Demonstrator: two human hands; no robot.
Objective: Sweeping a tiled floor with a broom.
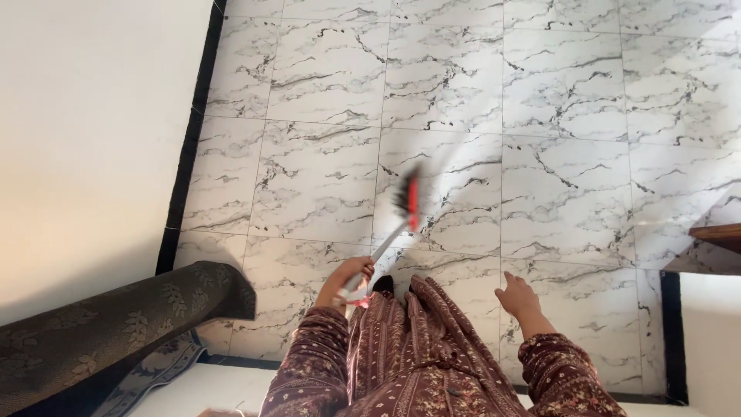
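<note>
- The broom head [408, 202] is smeared by motion blur; its bristles cannot be told apart.
- The lower end of the broom's handle is hidden inside the left hand [347, 276].
- The patterned fabric roll [116, 328] is cut off by the left edge.
- The wooden corner [718, 235] is cut off by the right edge.
- Both sleeves run off the bottom edge.

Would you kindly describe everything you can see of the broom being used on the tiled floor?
The broom has a slim, pale, metallic-looking handle and a red head with dark bristles, blurred by motion. It slants up and to the right from the left hand, which grips the handle's near end. The head is over the white, grey-veined marble-look floor; whether the bristles touch it cannot be told. The right hand is open and apart from the broom.
</note>
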